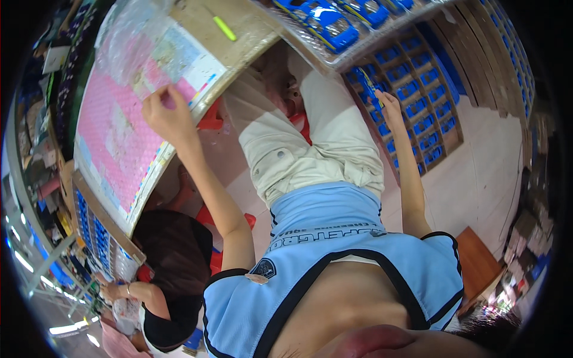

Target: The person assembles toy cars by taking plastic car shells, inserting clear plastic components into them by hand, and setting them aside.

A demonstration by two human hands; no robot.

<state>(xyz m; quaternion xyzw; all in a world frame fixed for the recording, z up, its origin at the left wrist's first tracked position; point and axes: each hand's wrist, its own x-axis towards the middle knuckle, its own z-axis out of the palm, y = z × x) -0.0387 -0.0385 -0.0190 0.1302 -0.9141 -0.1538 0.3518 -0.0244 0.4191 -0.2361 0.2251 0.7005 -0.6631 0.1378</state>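
My left hand (pixel 170 114) is over the pink printed sheet (pixel 107 143) on the table at the left. Its thumb and fingers are pinched together; anything between them is too small to make out. Off to the right, my right hand (pixel 390 108) grips a long blue plastic piece with yellow trim (pixel 368 85) by its near end. That piece is held above a wooden-framed tray (pixel 449 132) with rows of blue plastic parts in compartments. A clear plastic tray (pixel 334 64) at the top holds larger blue shells with yellow trim (pixel 331 27).
A yellow-green pen-like stick (pixel 224 28) lies on the table, near crumpled clear plastic (pixel 122 45). Stacked trays (pixel 477 65) stand at the far right. A co-worker in dark clothing (pixel 170 253) sits at the lower left beside another tray of blue parts (pixel 95 230).
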